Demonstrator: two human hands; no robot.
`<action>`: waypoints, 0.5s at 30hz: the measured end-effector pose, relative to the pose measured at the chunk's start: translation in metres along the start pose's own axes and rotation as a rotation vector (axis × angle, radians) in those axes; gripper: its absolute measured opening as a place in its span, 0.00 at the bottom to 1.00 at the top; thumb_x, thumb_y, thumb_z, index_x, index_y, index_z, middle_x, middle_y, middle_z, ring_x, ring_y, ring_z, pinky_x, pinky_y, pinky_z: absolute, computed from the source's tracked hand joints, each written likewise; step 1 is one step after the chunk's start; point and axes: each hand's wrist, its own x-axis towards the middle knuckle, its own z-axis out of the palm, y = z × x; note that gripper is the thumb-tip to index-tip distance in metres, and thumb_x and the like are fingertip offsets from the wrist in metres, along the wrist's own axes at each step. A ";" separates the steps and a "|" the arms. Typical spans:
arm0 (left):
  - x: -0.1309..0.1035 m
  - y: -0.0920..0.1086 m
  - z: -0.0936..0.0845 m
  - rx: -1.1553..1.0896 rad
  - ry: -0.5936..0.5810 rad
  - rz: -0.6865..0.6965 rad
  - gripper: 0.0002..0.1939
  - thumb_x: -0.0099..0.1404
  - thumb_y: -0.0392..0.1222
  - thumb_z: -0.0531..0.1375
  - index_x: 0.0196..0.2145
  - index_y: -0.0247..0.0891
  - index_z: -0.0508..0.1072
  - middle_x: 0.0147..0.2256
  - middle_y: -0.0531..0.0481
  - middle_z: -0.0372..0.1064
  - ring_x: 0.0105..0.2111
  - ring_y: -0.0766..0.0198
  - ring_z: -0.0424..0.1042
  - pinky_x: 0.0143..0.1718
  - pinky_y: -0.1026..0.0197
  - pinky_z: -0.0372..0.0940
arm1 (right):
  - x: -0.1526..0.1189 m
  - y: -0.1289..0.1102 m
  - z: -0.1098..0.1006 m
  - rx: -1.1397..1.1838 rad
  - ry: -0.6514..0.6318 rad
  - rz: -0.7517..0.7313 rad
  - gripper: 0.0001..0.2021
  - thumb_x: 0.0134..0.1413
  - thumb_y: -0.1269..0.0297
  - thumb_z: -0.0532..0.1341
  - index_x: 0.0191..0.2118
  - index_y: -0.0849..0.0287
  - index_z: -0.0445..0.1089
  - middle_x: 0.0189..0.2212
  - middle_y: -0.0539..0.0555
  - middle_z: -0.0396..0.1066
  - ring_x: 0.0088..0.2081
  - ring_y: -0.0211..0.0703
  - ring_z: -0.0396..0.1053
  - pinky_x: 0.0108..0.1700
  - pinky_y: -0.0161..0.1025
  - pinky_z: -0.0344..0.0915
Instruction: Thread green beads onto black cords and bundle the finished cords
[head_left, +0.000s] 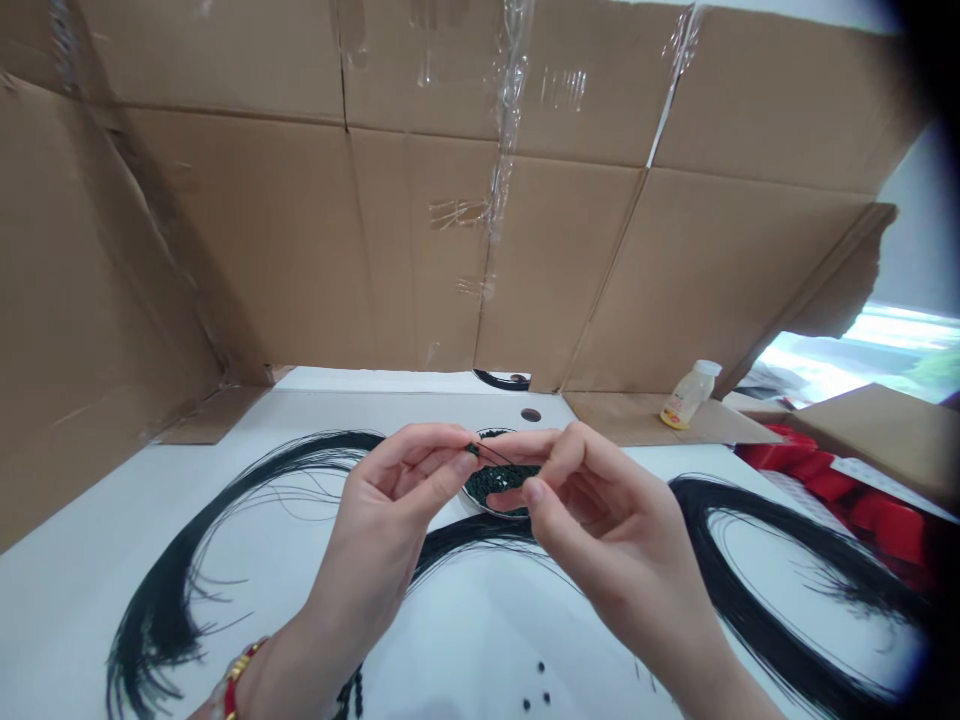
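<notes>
Near the middle of the view, my left hand [401,505] pinches a small dark bead [472,449] between thumb and index finger. A thin dark cord [496,455] runs from the bead toward my right hand [592,505], whose thumb and fingers close around its other part. Behind my hands and partly hidden by them is a round dish [491,487] of small dark green beads. Bundles of black cord lie on the white table, one at the left [180,545], one at the right [739,590] and one passing behind my hands [465,532].
Cardboard walls [420,250] stand behind and to the left of the table [450,650]. A small white-capped bottle [688,397] sits on a cardboard flap at the back right. Red containers [862,500] are at the far right. Several loose beads [546,698] lie near the front edge.
</notes>
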 end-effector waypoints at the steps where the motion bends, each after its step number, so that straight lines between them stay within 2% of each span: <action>1: 0.000 0.000 0.001 -0.007 -0.004 0.000 0.04 0.59 0.40 0.74 0.33 0.47 0.84 0.34 0.56 0.80 0.39 0.68 0.77 0.39 0.74 0.70 | 0.000 0.000 0.001 0.002 0.001 -0.002 0.11 0.61 0.71 0.64 0.28 0.56 0.64 0.46 0.56 0.79 0.42 0.44 0.78 0.45 0.40 0.80; 8: -0.002 0.002 0.001 -0.062 -0.004 -0.012 0.05 0.60 0.38 0.73 0.32 0.48 0.84 0.36 0.58 0.80 0.41 0.70 0.77 0.38 0.77 0.69 | 0.000 -0.002 0.005 0.049 -0.038 -0.017 0.12 0.58 0.77 0.63 0.27 0.56 0.64 0.46 0.54 0.77 0.50 0.45 0.75 0.49 0.40 0.80; 15: -0.002 0.000 -0.001 -0.088 -0.044 -0.029 0.04 0.62 0.37 0.72 0.33 0.47 0.83 0.37 0.58 0.79 0.41 0.70 0.76 0.39 0.76 0.70 | -0.002 -0.002 0.003 0.098 -0.044 -0.011 0.12 0.60 0.76 0.62 0.28 0.56 0.64 0.46 0.53 0.77 0.48 0.43 0.75 0.49 0.40 0.80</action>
